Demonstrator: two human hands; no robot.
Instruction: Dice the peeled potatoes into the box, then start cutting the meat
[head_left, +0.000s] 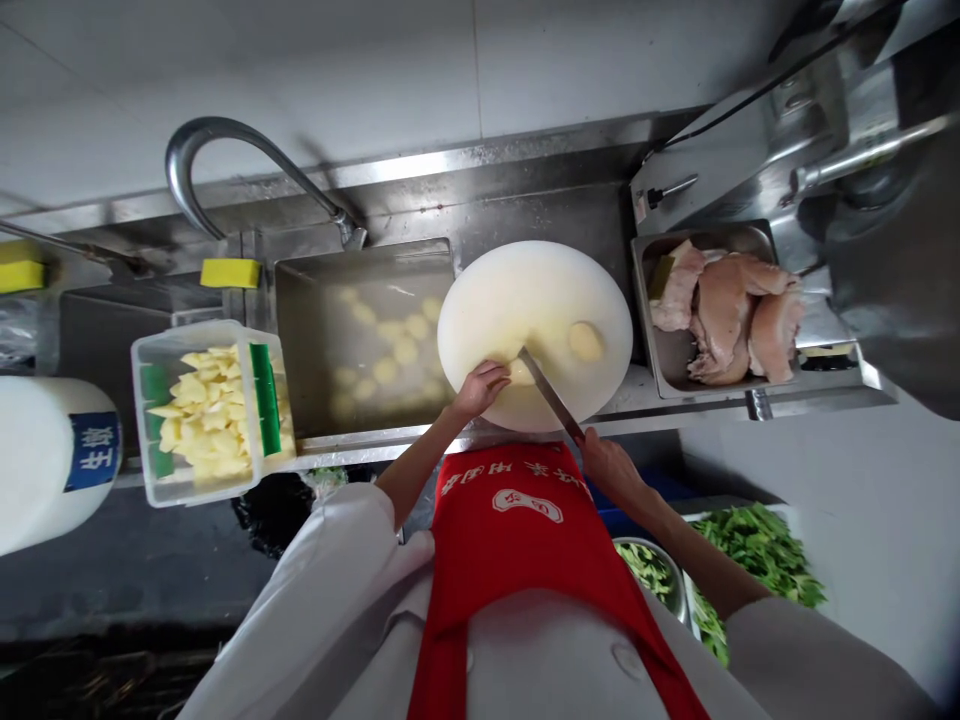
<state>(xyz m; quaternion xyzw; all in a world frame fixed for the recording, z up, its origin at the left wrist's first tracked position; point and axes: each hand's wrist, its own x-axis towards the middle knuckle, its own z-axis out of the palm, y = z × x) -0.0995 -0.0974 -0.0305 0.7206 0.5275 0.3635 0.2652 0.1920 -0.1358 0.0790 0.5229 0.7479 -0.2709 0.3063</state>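
Observation:
My right hand (pixel 609 462) is closed round the handle of a kitchen knife (pixel 553 398). The blade slants up and left across a round white cutting board (pixel 495 290), its tip beside a piece of peeled potato (pixel 520 373). Curled fingers of my left hand (pixel 481 388) hold that potato from its left side, close to the blade. A whole peeled potato (pixel 585 342) lies on the board to the right, untouched. How far the blade has gone into the held potato I cannot make out.
Left of the board, peeled potatoes lie underwater in a sink (pixel 315 300) below a curved faucet (pixel 225 135). A clear plastic bin (pixel 247 400) holds cut potato chunks. On the right a metal tray (pixel 671 375) contains raw meat (pixel 724 305). Leafy greens (pixel 757 555) sit lower right.

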